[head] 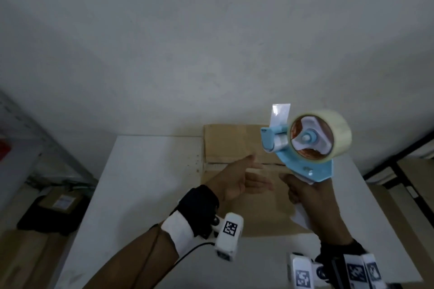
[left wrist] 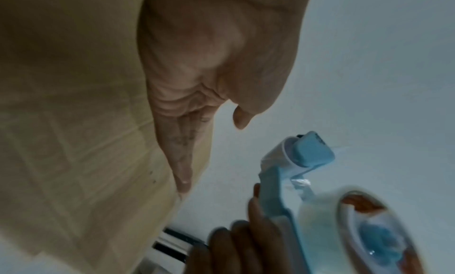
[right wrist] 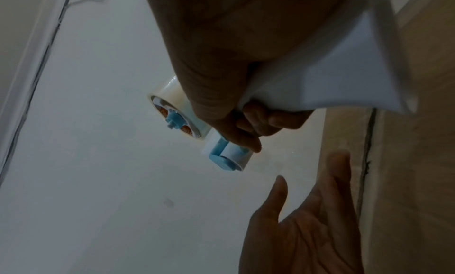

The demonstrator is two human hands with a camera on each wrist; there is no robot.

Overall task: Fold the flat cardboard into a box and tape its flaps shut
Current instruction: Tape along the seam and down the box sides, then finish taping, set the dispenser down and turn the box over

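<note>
A brown cardboard box [head: 234, 145] lies on the white table [head: 141, 195], its top flaps folded down with a dark seam between them. My left hand [head: 249, 178] hovers over the box near the seam, fingers straight and holding nothing. My right hand [head: 303, 195] grips the white handle of a blue tape dispenser [head: 312, 166], raised above the box's right side. Its clear tape roll [head: 338, 134] faces me, and a loose tape end [head: 280, 115] sticks upward. The wrist views show the left hand [left wrist: 197, 103] beside the cardboard [left wrist: 74, 142], and the right hand [right wrist: 246, 112] wrapped round the handle.
Grey shelving stands at the far left, with a small cardboard parcel [head: 61, 202] on the floor beneath it. A black frame [head: 399, 159] and more cardboard stand to the right of the table. The white wall rises directly behind the box.
</note>
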